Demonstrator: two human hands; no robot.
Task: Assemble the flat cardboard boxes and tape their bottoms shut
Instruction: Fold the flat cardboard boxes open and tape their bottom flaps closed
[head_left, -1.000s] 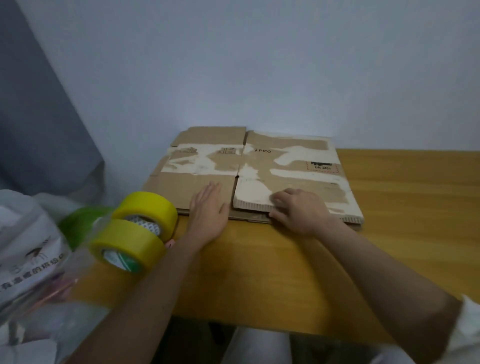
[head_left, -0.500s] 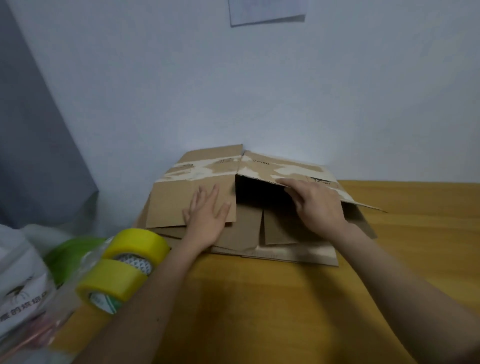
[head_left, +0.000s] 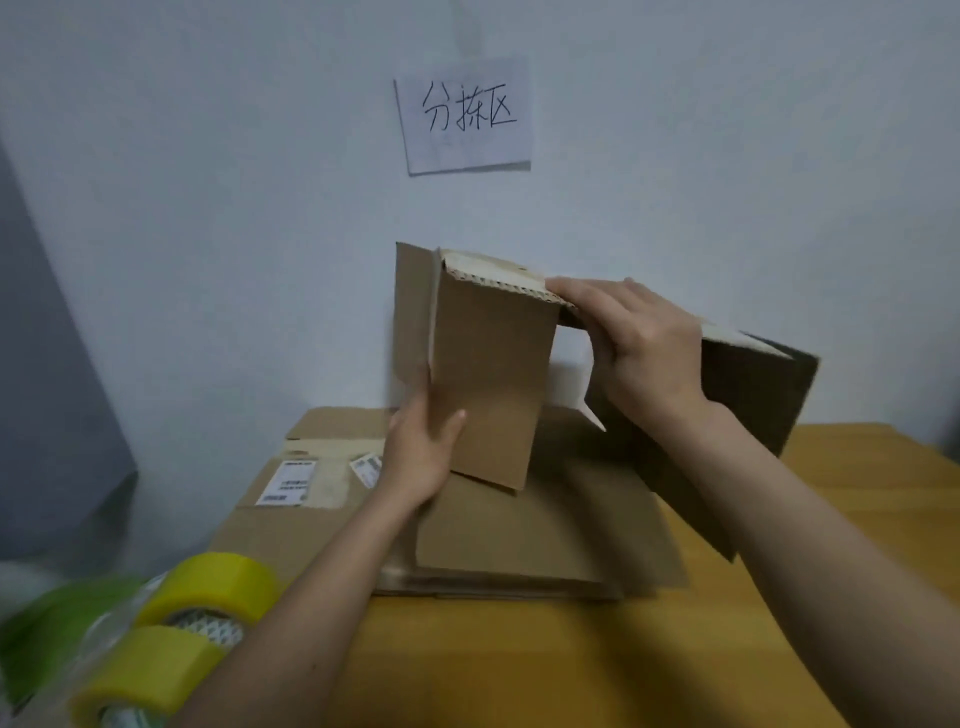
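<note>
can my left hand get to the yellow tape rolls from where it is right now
Probably yes, once it lets go. The left hand grips the lifted box, but the yellow tape rolls sit beside that forearm on the table's left edge, nothing between.

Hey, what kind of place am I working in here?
Probably a packing or sorting station: flat cardboard boxes stacked on a wooden table, yellow tape rolls beside them, and a handwritten paper sign on the wall.
</note>
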